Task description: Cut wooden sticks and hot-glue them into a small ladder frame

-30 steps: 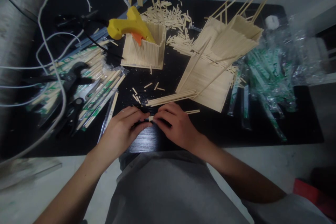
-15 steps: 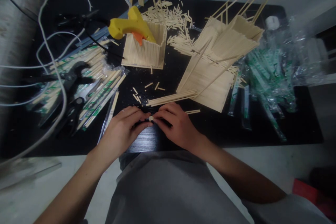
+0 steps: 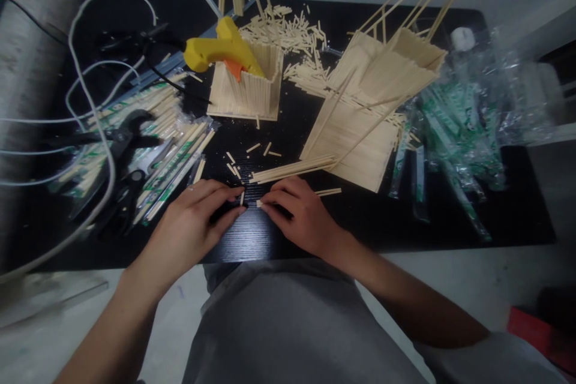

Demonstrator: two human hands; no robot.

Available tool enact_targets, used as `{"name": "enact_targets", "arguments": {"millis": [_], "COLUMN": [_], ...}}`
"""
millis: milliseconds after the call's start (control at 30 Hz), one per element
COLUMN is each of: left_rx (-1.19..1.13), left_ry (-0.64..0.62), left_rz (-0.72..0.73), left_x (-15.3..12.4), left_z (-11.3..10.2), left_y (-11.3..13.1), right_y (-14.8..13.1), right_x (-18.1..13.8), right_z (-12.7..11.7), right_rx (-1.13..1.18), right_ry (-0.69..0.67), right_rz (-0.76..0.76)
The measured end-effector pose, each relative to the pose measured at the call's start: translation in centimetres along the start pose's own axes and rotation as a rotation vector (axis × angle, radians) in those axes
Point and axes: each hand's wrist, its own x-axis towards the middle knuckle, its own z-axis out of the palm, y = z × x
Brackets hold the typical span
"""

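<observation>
Seemingly, evening up ends is in hand: near the bench's [image 3: 369, 222] front edge, the left hand [image 3: 195, 210] pinches a chopstick offcut [image 3: 242, 198], the right hand [image 3: 300, 211] slim chopsticks [image 3: 330, 192]; the next move likely needs steady tips.

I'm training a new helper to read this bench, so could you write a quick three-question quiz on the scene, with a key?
1. Multiple choice: what does the yellow glue gun rest on?
a) the plastic wrappers
b) an open-topped box built of sticks
c) the flat stick panel

2. True or false: there is a gap between the fingertips of the left hand and those of the right hand.

3. Short answer: what does the left hand have between its thumb and finger?

Key: 1. b. 2. True. 3. A short piece of stick.
</observation>
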Motion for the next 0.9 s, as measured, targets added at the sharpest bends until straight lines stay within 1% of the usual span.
{"name": "enact_targets", "arguments": {"millis": [100,200,367,467,633,900], "left_rx": [0.021,0.003,-0.004,0.011,-0.031,-0.043], "left_ry": [-0.004,0.012,-0.048,-0.059,-0.072,-0.095], "left_rz": [0.001,0.038,0.093,0.109,0.101,0.073], "left_x": [-0.1,0.1,0.8,1.1,1.5,1.8], "left_z": [-0.5,-0.5,0.8,1.4,1.3,1.1], "left_y": [-0.1,0.4,1.0,0.9,1.3,1.7], "right_y": [0.0,0.0,0.0,0.0,0.1,0.1], "right_x": [0.0,0.0,0.0,0.0,0.1,0.0], "right_z": [0.0,0.0,0.0,0.0,0.0,-0.7], "right_rx": [0.002,-0.001,0.000,0.001,-0.002,0.029], "right_ry": [0.010,0.011,-0.004,-0.003,0.020,0.003], "right_rz": [-0.013,-0.011,-0.005,-0.001,-0.023,-0.007]}}
